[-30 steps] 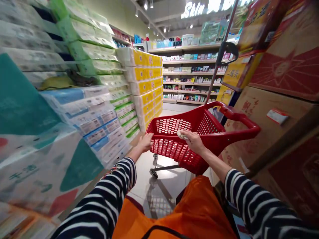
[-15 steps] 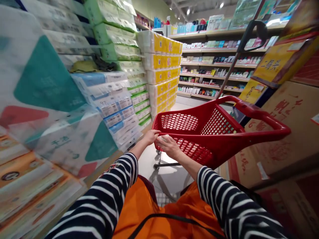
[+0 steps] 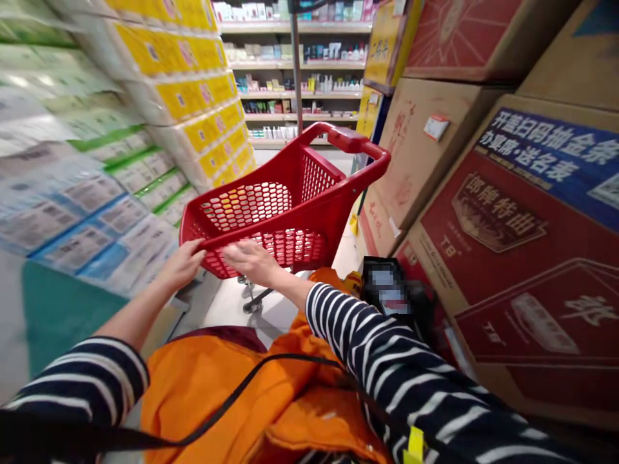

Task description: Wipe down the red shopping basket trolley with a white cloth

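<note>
A red plastic shopping cart (image 3: 271, 222) with a mesh basket stands empty in front of me, its handle turned to the far right. My left hand (image 3: 184, 263) is closed over the rim at the cart's near left corner. To its right, my right hand (image 3: 251, 261) rests against the mesh side just below the rim. Its fingers stretch forward, slightly blurred, and I see no object in them. The undersides of both hands are hidden. Striped sleeves cover my forearms above an orange apron (image 3: 217, 380).
Yellow-and-white paper packs (image 3: 193, 96) are stacked on the left, with blue-and-white packs (image 3: 91, 225) nearer. Cardboard cartons (image 3: 522, 245) rise close on the right. A dark device with a blurred screen (image 3: 387, 287) is near my right arm. Product shelves (image 3: 309, 90) stand behind the cart.
My view has swung right and moved forward along the aisle. The cart and both hands now appear further left, the hands set wider apart. More cartons show on the right.
</note>
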A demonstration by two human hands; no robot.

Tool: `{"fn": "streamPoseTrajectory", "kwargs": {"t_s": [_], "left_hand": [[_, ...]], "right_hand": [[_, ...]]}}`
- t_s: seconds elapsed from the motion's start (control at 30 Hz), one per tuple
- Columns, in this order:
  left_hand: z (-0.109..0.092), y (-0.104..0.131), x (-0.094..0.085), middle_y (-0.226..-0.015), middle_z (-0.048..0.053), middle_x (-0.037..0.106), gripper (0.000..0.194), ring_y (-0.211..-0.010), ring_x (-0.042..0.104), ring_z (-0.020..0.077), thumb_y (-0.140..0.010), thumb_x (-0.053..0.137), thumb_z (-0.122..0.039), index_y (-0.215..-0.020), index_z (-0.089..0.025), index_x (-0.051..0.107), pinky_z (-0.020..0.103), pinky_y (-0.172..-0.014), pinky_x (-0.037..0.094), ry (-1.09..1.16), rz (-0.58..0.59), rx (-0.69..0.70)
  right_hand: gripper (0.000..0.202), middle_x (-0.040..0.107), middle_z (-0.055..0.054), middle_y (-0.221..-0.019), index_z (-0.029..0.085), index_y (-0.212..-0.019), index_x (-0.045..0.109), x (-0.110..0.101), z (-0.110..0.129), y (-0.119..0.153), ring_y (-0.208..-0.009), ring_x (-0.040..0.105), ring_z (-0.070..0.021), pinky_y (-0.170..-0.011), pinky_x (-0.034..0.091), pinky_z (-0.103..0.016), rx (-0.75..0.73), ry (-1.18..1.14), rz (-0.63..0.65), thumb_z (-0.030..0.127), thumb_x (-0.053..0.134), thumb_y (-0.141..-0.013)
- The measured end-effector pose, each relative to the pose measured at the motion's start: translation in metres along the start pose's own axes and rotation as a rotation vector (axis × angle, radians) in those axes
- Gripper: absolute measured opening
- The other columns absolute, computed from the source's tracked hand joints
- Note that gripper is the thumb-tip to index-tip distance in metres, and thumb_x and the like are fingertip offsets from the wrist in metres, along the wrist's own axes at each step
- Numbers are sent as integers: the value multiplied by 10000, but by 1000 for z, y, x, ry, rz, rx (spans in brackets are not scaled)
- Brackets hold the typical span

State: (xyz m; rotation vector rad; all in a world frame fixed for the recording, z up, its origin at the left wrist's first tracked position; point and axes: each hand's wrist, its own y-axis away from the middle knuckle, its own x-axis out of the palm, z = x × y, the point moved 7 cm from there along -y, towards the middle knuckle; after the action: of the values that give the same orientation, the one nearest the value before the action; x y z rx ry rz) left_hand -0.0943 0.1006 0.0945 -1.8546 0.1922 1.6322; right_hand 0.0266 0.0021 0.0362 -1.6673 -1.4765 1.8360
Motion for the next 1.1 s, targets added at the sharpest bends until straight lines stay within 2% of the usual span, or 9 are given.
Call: {"fn": "streamPoseTrajectory", "kwargs": {"t_s": [0.1,0.27,0.43,0.63,0.7,0.8,0.9,1.0,1.1], "left_hand": [[0,7,0,-1260,128,497,509,-1198,415,216,-825,307,-272,-1242,-32,472,344,-1059,261,85,34,-66],[3,10,4,-1389,146,361,556,-1323,241,227,-833,341,-290,-1305,-2,400,346,-1100,147,44,7,-85],[4,8,8,-1401,170,336,553,-1337,219,248,-820,372,-279,-1307,-16,400,381,-1100,170,-23,-24,-65],[-15,14,7,-1434,168,276,539,-1351,178,221,-830,385,-187,-1347,-35,358,364,-1103,189,-67,12,-137],[-19,15,5,-1460,143,223,550,-1359,145,236,-850,371,-192,-1385,-79,310,414,-1088,221,-90,9,-215],[-29,21,3,-1489,115,127,599,-1367,105,253,-846,377,-204,-1422,-128,232,507,-1067,216,-143,-4,-283],[-54,27,1,-1493,98,102,624,-1372,74,240,-827,367,-159,-1429,-122,209,514,-1088,137,-214,-58,-175],[-74,30,4,-1489,93,119,627,-1371,85,229,-817,345,-124,-1429,-107,209,501,-1095,123,-237,-56,-100],[-77,28,6,-1492,93,98,650,-1371,78,233,-803,353,-124,-1432,-97,189,512,-1091,131,-252,-35,-133]], "right_hand": [[339,394,-51,-1360,197,-1250,483,-20,-10,-26,-1247,305,-189,-1063,234,-404,-5,9,-98,229,308,-962],[364,398,-17,-1365,179,-1266,491,-8,-16,-35,-1282,249,-203,-1084,204,-408,31,-10,-109,214,286,-966],[370,406,-7,-1361,171,-1248,519,6,-5,-20,-1272,261,-196,-1079,238,-375,-47,-30,-108,218,287,-964],[304,535,-70,-1206,153,-1164,576,33,-5,22,-1186,379,-224,-1008,344,-418,-155,37,1,223,414,-917],[284,550,-76,-1184,150,-1121,604,22,-10,28,-1149,414,-218,-973,384,-394,-213,72,-28,211,425,-909],[331,519,-53,-1251,185,-1205,565,-17,-24,25,-1174,395,-222,-1012,344,-398,-225,120,-160,190,410,-912],[389,495,-41,-1290,191,-1279,506,-37,-42,21,-1232,348,-247,-1039,306,-422,-174,142,-216,157,395,-908],[380,502,-60,-1283,167,-1252,529,-10,-49,35,-1232,376,-226,-1049,315,-415,-201,129,-110,139,374,-906],[365,532,-80,-1243,144,-1173,582,28,-52,62,-1200,434,-207,-1046,337,-408,-199,148,-25,98,360,-887]]}}
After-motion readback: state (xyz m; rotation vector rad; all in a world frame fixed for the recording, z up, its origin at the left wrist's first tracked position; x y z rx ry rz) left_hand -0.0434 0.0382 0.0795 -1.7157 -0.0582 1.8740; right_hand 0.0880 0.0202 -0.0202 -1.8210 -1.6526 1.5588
